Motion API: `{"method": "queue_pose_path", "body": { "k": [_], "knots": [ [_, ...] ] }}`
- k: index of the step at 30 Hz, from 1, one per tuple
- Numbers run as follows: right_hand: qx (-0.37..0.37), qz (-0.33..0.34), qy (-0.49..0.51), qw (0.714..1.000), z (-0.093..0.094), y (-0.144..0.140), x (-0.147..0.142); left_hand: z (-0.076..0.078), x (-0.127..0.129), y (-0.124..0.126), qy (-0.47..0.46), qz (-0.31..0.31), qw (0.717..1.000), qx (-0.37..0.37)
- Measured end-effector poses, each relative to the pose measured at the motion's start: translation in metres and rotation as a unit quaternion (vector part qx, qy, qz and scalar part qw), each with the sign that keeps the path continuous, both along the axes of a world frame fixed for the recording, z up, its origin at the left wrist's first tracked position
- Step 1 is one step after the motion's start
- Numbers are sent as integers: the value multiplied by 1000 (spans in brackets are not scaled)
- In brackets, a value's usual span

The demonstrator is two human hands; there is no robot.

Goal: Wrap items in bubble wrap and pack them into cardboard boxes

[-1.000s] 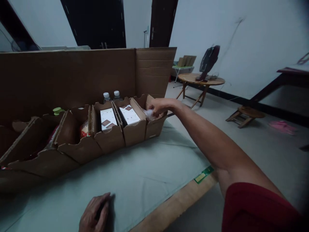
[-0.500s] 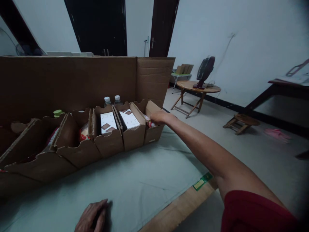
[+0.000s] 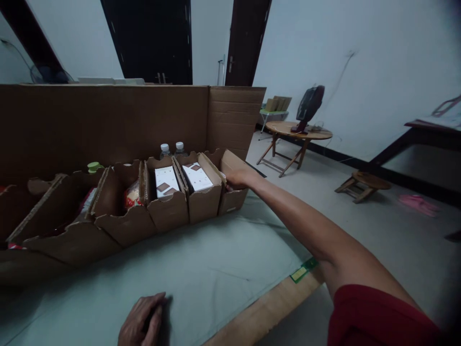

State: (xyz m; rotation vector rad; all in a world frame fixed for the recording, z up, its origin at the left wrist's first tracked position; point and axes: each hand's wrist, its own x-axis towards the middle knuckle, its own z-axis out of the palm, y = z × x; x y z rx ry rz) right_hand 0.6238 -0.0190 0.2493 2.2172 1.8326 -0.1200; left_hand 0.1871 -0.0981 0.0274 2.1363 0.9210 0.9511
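My right hand reaches down into the rightmost cardboard bin of a row of open bins; its fingers are hidden by the bin wall, so what it holds cannot be seen. My left hand rests flat on the pale green table cover near the front edge, holding nothing. The two bins left of my right hand each hold a white box with brown squares, the other white box beside it. Two capped water bottles stand behind them.
A tall cardboard sheet stands behind the bins. Further left bins hold red and yellow packets and a green cap. On the floor to the right are a round wooden table with a fan, a low stool and a dark bench.
My right hand, which held a clear wrapped item above the rightmost bin, has dropped down into that bin. The left hand has stayed on the cover.
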Motion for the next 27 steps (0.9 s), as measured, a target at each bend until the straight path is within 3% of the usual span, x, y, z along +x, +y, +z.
{"method": "queue_pose_path", "body": {
  "k": [6, 10, 14, 17, 22, 25, 27],
  "knots": [
    [74, 2, -28, 997, 38, -58, -8, 0, -6, 4, 15, -18, 1000, 16],
    [76, 21, -14, 997, 20, -70, -30, 1, -2, 0, 14, -3, 1000, -4],
    [93, -15, -23, 995, -7, -62, -42, 5, 3, -3, -17, 24, 1000, 2],
    [105, -25, -16, 994, -11, -73, -40, 9, 7, -3, -28, 16, 999, 16],
    [107, 2, 15, 994, -13, -146, -29, 8, 5, -2, -23, 27, 999, 1],
    [173, 82, 74, 979, -26, -206, -17, 9, 2, -6, -23, 27, 999, -7],
    [238, 152, 113, 953, -37, -246, -12, 20, 6, -8, -20, 21, 1000, -9]
  ]
}}
